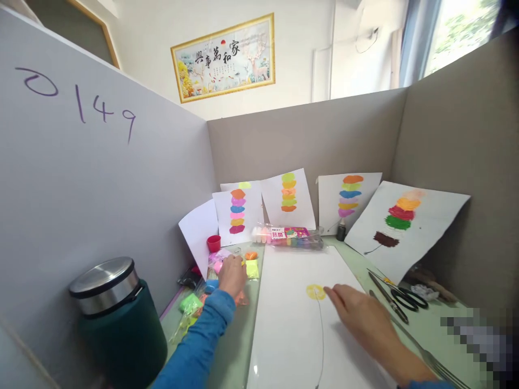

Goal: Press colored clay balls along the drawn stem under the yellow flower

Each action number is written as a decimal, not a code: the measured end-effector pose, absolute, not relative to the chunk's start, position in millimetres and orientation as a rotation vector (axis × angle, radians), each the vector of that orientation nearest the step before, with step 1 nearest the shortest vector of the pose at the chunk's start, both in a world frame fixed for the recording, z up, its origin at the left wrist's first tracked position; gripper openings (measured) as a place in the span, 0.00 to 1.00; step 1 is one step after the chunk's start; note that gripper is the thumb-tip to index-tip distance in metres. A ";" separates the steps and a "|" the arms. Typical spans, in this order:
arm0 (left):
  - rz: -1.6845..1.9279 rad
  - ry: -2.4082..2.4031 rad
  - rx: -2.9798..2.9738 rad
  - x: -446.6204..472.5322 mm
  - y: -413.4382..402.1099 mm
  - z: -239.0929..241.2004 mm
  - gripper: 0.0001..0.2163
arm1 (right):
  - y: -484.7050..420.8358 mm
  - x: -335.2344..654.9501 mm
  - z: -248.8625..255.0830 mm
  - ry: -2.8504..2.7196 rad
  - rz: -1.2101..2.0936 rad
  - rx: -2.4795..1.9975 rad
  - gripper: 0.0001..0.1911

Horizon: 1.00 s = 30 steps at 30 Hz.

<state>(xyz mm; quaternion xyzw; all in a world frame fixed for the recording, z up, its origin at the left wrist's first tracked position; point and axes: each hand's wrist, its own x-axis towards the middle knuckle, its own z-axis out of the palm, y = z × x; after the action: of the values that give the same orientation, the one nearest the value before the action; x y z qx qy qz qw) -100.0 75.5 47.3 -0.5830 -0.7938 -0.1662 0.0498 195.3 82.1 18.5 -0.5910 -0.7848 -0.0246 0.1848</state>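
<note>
My left hand (232, 275) reaches down among small packets of modelling clay on the left. Its fingers are bent together and partly hidden, so what they pinch cannot be made out. A yellow clay packet (252, 269) and an orange clay piece (251, 255) lie just beyond it. My right hand (365, 316) rests over the white sheet (284, 324), holding nothing visible, its fingers stretched toward a flattened yellow clay patch (315, 292). A fingertip touches or nearly touches the patch's right edge. From the patch a thin drawn line (322, 335) runs down the paper.
A dark green flask (121, 335) stands at the left. Black scissors (405, 299) and a fork (430, 359) lie to the right. A bag of clay (292, 237) sits behind the sheet. Several pictures with coloured stacks, one at the right (438, 216), lean against grey partitions (304, 140).
</note>
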 end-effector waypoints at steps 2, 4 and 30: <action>-0.438 -2.467 -1.684 -107.5 90.9 44.1 0.13 | 82.4 186.5 -2.6 -2.315 -0.027 -1.650 0.18; -0.355 -2.519 -1.632 -112.0 102.5 38.6 0.14 | 83.9 184.1 -21.0 -2.360 0.035 -1.582 0.17; -0.019 -2.352 -1.829 -91.7 162.4 33.8 0.15 | 81.8 187.2 -18.1 -2.292 -0.087 -1.569 0.16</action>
<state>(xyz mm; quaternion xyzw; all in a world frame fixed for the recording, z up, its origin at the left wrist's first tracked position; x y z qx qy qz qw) -91.7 162.4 33.8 -0.6119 -0.7868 -0.0064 0.0809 187.2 81.8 -18.1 -0.5553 -0.8113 -0.0307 0.1802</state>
